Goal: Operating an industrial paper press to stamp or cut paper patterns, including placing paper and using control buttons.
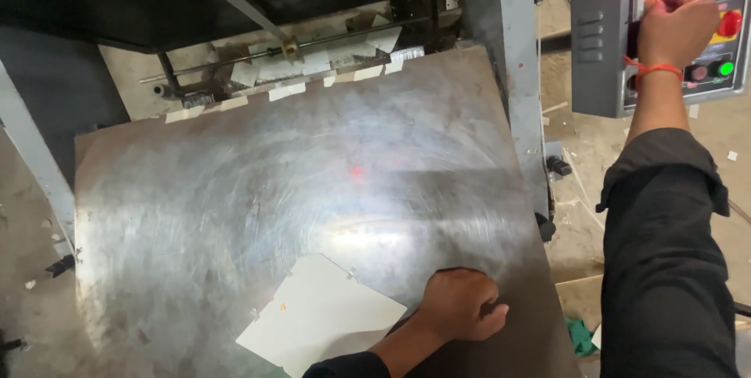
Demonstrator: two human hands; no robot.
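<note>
A grey metal frame bar [35, 155] is seen at the far left, just beside the left edge of the steel worktop [235, 190], which is taken here as the landmark. The worktop is a large, scuffed, shiny plate tilted across the middle of the view, and a small red light spot [357, 171] is cast near its centre. Along its far edge, pale card scraps [282, 88] are caught under a thin rod [274, 53] of the dark machine behind. On the near part of the worktop, a white card sheet [321, 315] is laid flat, with one corner pointing toward the middle. Just to the right of that sheet, the left hand [460, 304] is rested on the worktop, curled into a loose fist and gripping nothing; whether the sheet's edge is touched by it cannot be told. Beyond the worktop's right edge, a grey upright post [508, 49] is seen. Further right, well apart from the worktop, the right hand [677, 26] is raised in a dark sleeve, closed with fingers bent against a grey control panel [598, 34] set with coloured round buttons [731, 24]; an orange thread [653, 69] is worn at the wrist.
</note>
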